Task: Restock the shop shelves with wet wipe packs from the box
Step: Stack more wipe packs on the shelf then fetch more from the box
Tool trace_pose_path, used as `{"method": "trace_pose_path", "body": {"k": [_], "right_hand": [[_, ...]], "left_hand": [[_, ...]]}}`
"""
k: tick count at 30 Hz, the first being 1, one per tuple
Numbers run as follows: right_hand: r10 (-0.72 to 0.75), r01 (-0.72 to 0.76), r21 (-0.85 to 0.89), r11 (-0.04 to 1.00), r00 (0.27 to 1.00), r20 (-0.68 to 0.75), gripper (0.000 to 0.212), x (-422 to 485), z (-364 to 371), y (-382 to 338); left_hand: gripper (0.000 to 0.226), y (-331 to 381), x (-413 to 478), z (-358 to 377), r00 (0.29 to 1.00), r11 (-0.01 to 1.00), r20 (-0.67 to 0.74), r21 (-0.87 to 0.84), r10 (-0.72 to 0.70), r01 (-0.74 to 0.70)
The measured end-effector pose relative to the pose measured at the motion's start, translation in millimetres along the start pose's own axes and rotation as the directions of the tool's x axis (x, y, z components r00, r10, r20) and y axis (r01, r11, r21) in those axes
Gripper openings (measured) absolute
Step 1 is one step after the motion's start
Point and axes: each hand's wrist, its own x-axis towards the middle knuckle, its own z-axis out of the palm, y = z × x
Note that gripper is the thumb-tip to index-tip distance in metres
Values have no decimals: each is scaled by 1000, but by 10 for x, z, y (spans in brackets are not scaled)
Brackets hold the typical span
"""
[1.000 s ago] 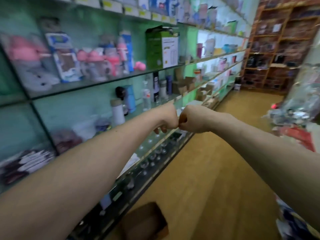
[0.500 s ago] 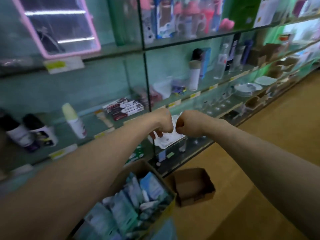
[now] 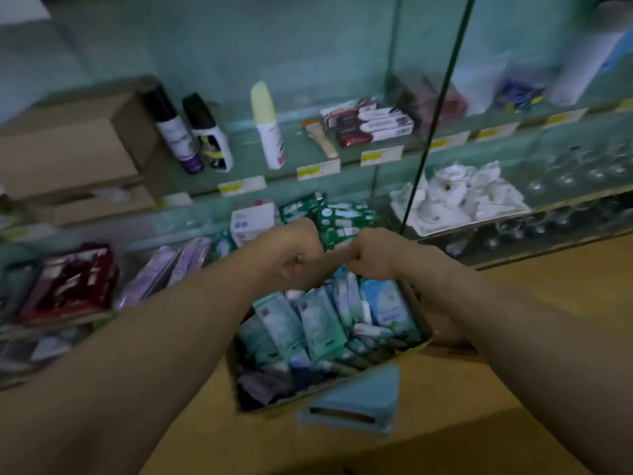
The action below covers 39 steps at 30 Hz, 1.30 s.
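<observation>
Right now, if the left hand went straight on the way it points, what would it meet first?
Probably the green packs shelved just beyond the left hand, which is fisted above the box; blur hides the true depth.

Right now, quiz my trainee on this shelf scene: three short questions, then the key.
1. True or false: the box holds no wet wipe packs.
2. What stands on the low shelf, right of the green packs? A) white tea set B) shoes C) books
3. Fill in: the left hand and the right hand are curled into ____ above the box.
Key: 1 false; 2 A; 3 fists.
</observation>
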Motion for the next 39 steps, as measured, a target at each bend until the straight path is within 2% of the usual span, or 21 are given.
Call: {"method": "trace_pose_path", "body": {"k": [2, 6, 9, 10, 14, 17, 19, 24, 27, 29, 32, 33, 35, 37, 39], "right_hand": [[-38, 38, 6, 999, 998, 40, 39, 104, 222, -78], [-63, 53, 72, 996, 988, 138, 25, 249, 617, -228], [-93, 78, 91, 993, 981, 171, 38, 286, 868, -360], [-92, 71, 116, 991, 978, 187, 42, 304, 967, -399], [-16, -28, 159, 987, 964, 266, 27, 481, 1428, -543], [-22, -43, 189, 981, 945, 328, 33, 620, 1823, -670], [-21, -51, 194, 980, 936, 352, 24, 699, 2087, -766], [-89, -1, 200, 980, 894, 439, 27, 811, 2594, -943], [-93, -21, 218, 976, 862, 499, 21, 826, 2818, -985], [-72, -5, 154, 988, 869, 489, 34, 847, 2962, -1001], [-35, 24, 32, 999, 907, 419, 46, 913, 3127, -1056], [-12, 16, -6, 1000, 917, 400, 46, 933, 3169, -1078], [43, -20, -63, 998, 923, 383, 43, 965, 3233, -1113], [87, -60, -80, 995, 918, 388, 38, 984, 3279, -1116], [102, -83, -66, 994, 918, 384, 35, 1000, 3291, -1095]], "left_hand": [[34, -245, 75, 132, 998, 998, 17, -39, -55, 55], [34, -652, 205, 374, 984, 981, 73, -99, -161, 168], [36, -930, 299, 544, 975, 967, 108, -149, -192, 207], [35, -1026, 328, 612, 974, 965, 122, -160, -191, 210], [34, -1346, 503, 873, 968, 969, 169, -129, -188, 211], [34, -1525, 678, 1061, 961, 973, 216, -117, -173, 201], [30, -1629, 809, 1190, 957, 978, 244, -102, -153, 183], [28, -1800, 1036, 1458, 959, 997, 274, 11, -71, 70], [20, -1885, 1107, 1557, 957, 999, 289, 49, -11, -3], [10, -1925, 1064, 1559, 958, 997, 283, 57, 40, -59], [26, -1962, 1004, 1545, 959, 994, 261, -2, 108, -112], [29, -1967, 1003, 1542, 957, 992, 261, -31, 125, -121], [21, -1986, 1025, 1570, 957, 991, 261, -79, 129, -112], [37, -2012, 1061, 1608, 955, 990, 273, -114, 113, -85], [39, -2011, 1055, 1610, 953, 985, 274, -147, 128, -90]]}}
